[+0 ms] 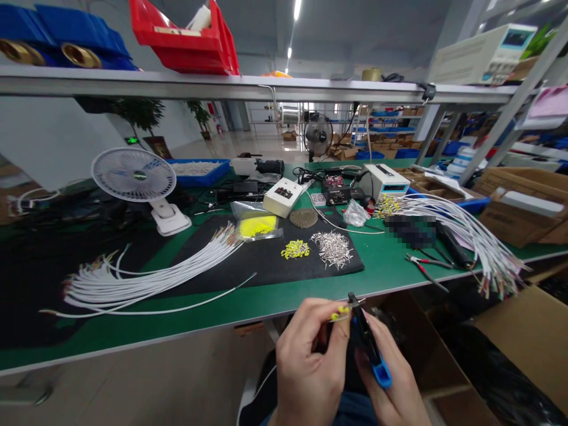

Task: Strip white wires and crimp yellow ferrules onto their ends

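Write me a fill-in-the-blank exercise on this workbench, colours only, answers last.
The left hand pinches small pieces coloured ____.
The right hand holds a tool whose handle end is ____.
The bench top is coloured ____.
The bin right of the blue bins is ____.
Answers: yellow; blue; green; red.

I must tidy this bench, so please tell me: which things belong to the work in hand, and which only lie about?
Probably the job: blue-handled tool in the right hand; yellow pieces in the left hand; yellow pile; white wires.

Probably just lying about: white fan; red bin.
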Motion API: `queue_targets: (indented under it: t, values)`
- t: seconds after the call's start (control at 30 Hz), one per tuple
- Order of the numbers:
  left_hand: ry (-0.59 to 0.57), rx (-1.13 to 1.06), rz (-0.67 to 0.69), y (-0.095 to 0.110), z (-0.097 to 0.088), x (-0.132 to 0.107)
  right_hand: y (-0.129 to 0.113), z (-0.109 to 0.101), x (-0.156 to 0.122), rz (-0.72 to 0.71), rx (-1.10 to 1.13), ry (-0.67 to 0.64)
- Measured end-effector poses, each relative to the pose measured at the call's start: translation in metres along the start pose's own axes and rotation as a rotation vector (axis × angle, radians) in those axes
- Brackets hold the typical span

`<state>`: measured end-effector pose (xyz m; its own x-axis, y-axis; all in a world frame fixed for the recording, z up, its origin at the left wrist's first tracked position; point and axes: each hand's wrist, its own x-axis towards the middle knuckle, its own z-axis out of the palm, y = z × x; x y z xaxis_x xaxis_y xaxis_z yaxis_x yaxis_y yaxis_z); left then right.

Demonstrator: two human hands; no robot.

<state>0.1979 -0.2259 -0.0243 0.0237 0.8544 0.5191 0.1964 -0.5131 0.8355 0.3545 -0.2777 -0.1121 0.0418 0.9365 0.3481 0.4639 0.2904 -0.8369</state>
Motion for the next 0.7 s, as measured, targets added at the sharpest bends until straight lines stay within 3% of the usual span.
queue_targets:
  t: [0.1,0.2,0.33,0.37,0.4,0.43,0.53,0.6,0.7]
  values:
    - [0.075,0.340,0.244,0.005,-0.020,0.005,0.000,0.001,-0.004,0.085,0.002,0.071]
    - [0.173,0.587,0.355,0.014,-0.061,0.031,0.003,-0.006,-0.009,0.252,0.111,0.124]
    - [0.335,0.994,0.532,0.032,-0.130,0.113,0.010,-0.023,-0.012,0.402,0.220,0.186]
    - [0.233,1.106,0.519,0.035,-0.142,0.137,0.011,-0.027,-0.012,0.417,0.232,0.201]
    - [0.160,1.157,0.594,0.037,-0.149,0.160,0.010,-0.030,-0.011,0.430,0.240,0.221]
    - [0.157,1.124,0.744,0.038,-0.151,0.181,0.008,-0.032,-0.010,0.441,0.245,0.246]
    - [-0.127,1.068,0.861,0.027,-0.129,0.217,-0.001,-0.036,-0.007,0.474,0.251,0.334]
    - [-0.301,0.994,0.887,0.008,-0.098,0.218,-0.007,-0.038,-0.006,0.499,0.258,0.368]
    - [-0.495,0.855,0.866,-0.036,-0.049,0.193,-0.007,-0.042,-0.008,0.519,0.236,0.359]
